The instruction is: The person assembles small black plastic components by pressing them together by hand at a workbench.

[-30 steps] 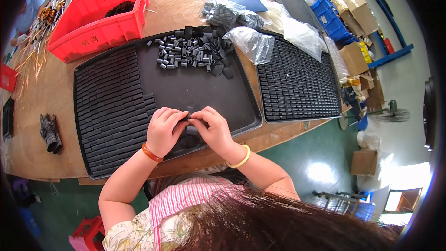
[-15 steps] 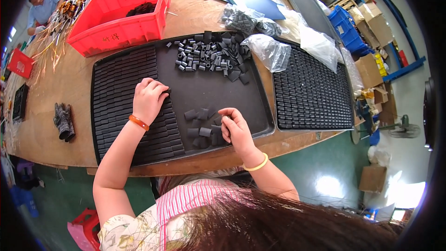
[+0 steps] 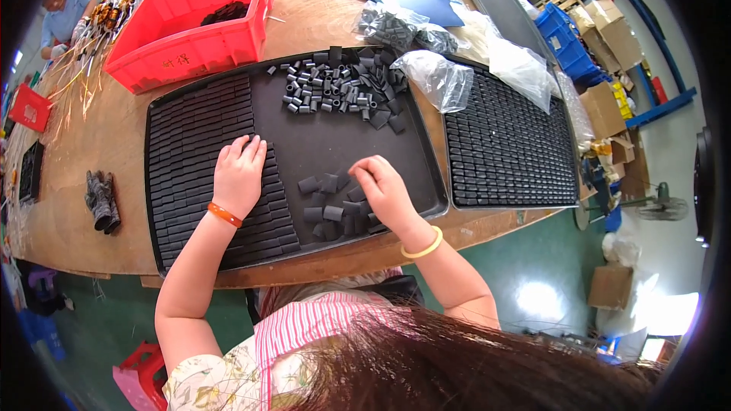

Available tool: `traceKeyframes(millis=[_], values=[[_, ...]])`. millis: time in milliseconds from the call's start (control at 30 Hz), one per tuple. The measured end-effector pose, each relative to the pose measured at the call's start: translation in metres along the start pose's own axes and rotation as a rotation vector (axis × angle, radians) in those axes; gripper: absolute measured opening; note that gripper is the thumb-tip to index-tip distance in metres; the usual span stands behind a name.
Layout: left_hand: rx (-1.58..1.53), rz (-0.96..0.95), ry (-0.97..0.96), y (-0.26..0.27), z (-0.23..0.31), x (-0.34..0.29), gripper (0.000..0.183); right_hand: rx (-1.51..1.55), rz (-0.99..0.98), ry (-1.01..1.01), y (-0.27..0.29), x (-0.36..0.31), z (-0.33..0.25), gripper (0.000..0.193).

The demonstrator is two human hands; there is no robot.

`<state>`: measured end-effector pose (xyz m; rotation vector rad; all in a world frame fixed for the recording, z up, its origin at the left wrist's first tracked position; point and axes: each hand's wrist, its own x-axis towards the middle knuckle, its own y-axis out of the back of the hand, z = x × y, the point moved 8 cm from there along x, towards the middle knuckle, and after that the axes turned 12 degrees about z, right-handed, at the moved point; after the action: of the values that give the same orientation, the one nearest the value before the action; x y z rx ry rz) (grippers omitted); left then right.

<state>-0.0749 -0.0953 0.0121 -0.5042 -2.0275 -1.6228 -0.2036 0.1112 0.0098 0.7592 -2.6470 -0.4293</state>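
Note:
A dark tray (image 3: 320, 144) lies in front of me, its left part filled with tight rows of short black tubes (image 3: 198, 129). My left hand (image 3: 238, 176) rests over the right edge of these rows, fingers stretched out and fingertips touching the tubes. Above the tray's near right part, my right hand (image 3: 383, 189) is closed, with thumb and forefinger together; what they hold, if anything, is hidden. Beside it is a small group of loose black pieces (image 3: 333, 213), some flat-looking. A larger loose pile of black tubes (image 3: 324, 91) lies at the tray's far side.
A red plastic bin (image 3: 183, 49) stands behind the tray. To the right is a second tray (image 3: 510, 144) full of black pieces, with clear plastic bags (image 3: 438, 80) over its far corner. Dark gloves (image 3: 103, 202) lie at left. A person (image 3: 67, 15) works at far left.
My left hand has gone from a pinch at the rows' edge to outstretched fingers over them. My right hand has risen slightly away from the loose near pieces.

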Motion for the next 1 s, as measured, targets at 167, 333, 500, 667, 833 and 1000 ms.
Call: traceKeyframes(millis=[167,333,500,667,833,1000], values=[[-0.205,0.14,0.101,0.055,0.019,0.04,0.03,-0.491,-0.14,0.355,-0.044,0.001,-0.033,0.016],[-0.451,0.302,0.237,0.068,0.029,0.052,0.028,-0.709,-0.196,0.527,-0.082,-0.008,-0.032,0.013],[-0.522,0.255,0.114,0.059,0.042,0.036,0.035,-0.441,-0.163,0.278,-0.065,0.0,-0.027,0.014],[-0.501,0.192,-0.057,0.058,0.072,0.033,0.036,-0.145,-0.192,0.042,-0.039,0.008,-0.027,0.019],[-0.44,0.217,-0.099,0.06,0.081,0.032,0.032,-0.083,-0.29,-0.024,-0.039,-0.001,-0.024,0.02],[-0.544,0.22,-0.029,0.058,0.078,0.028,0.034,-0.062,-0.323,-0.007,-0.035,-0.003,-0.023,0.021]])
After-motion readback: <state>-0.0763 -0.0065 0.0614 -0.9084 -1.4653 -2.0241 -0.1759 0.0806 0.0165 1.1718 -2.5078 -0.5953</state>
